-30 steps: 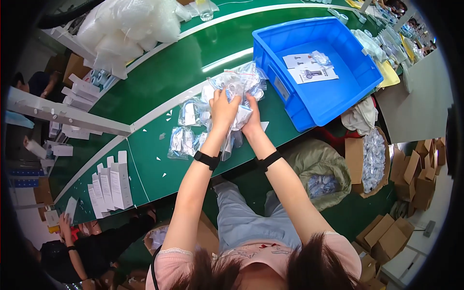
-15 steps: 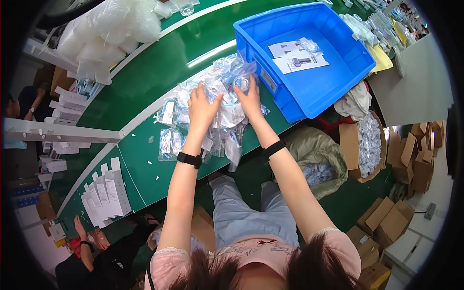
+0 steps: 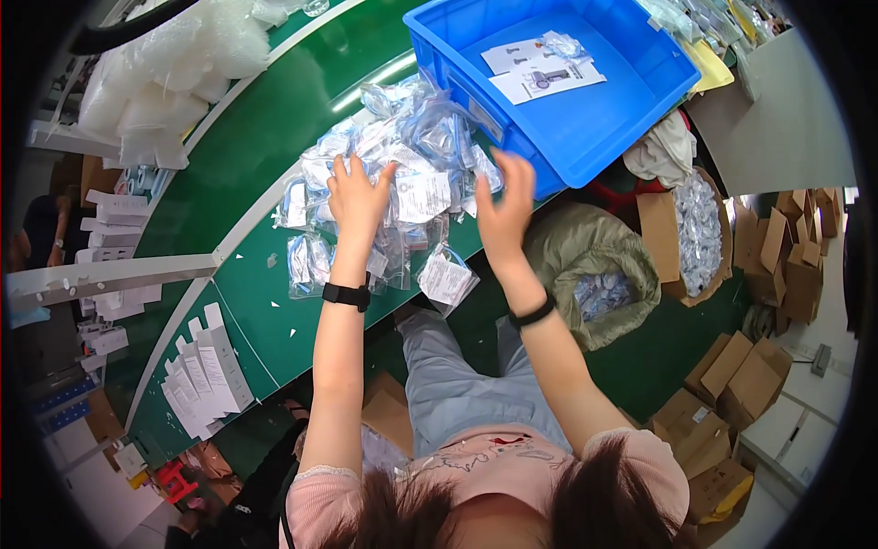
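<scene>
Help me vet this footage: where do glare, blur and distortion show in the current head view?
Head view: a glare streak on the green surface left of the blue bin, small highlights on the clear plastic bags. Head view: right hand softer than the left hand, perhaps from motion. Head view: fisheye bows the pale edging strip; the corners fall to black.

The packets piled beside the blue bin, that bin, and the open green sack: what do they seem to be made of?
Packets: apparently clear, glossy plastic, judging by the creases and glare. Blue bin: probably rigid moulded plastic, smooth and faintly shiny. Green sack: perhaps woven fabric or plastic sheeting; it folds softly with a dull sheen.
</scene>
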`<state>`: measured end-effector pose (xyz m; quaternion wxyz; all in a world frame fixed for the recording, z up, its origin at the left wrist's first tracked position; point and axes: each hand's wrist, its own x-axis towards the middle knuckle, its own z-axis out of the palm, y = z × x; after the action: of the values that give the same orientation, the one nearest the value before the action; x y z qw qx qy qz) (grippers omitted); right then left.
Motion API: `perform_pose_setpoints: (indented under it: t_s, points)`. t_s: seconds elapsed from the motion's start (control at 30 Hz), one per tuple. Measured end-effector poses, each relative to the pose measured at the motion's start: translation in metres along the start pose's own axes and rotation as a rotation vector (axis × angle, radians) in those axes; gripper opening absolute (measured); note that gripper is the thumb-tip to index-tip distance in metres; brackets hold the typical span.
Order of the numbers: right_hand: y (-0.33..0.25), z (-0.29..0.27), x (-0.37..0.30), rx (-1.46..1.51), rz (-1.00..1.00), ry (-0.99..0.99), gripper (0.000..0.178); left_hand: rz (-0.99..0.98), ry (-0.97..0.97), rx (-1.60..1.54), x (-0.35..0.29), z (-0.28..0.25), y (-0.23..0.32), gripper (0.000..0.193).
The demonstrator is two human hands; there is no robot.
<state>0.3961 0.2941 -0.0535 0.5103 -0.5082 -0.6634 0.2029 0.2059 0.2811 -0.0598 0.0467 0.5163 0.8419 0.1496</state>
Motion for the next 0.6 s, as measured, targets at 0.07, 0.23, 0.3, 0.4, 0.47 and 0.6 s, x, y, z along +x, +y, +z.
perform_pose_setpoints:
  t_s: [0.07, 0.23, 0.3, 0.4, 0.47, 0.6]
  points:
    - [-0.001, -0.026, -0.052, -0.015, 0.220, -0.010, 0.040, 0.010, 0.014, -0.009, -0.001, -0.001, -0.002, 0.064]
    - [0.023, -0.023, -0.145, 0.251, 0.859, -0.278, 0.040, 0.045, 0.109, -0.037, -0.005, -0.001, -0.008, 0.060]
    - [0.025, -0.024, -0.148, 0.466, 1.051, -0.322, 0.037, 0.063, 0.138, -0.042, -0.006, -0.001, -0.009, 0.059]
    - [0.016, -0.033, -0.131, 0.482, 0.655, -0.116, 0.024, 0.103, 0.189, -0.170, -0.014, -0.005, -0.014, 0.052]
    - [-0.011, -0.049, -0.097, 0.519, 0.589, -0.054, 0.020, 0.153, 0.242, -0.190, -0.016, -0.016, -0.027, 0.049]
    - [-0.017, -0.054, -0.035, 0.491, 0.398, 0.014, 0.020, 0.179, 0.351, -0.404, -0.033, -0.037, 0.004, 0.038]
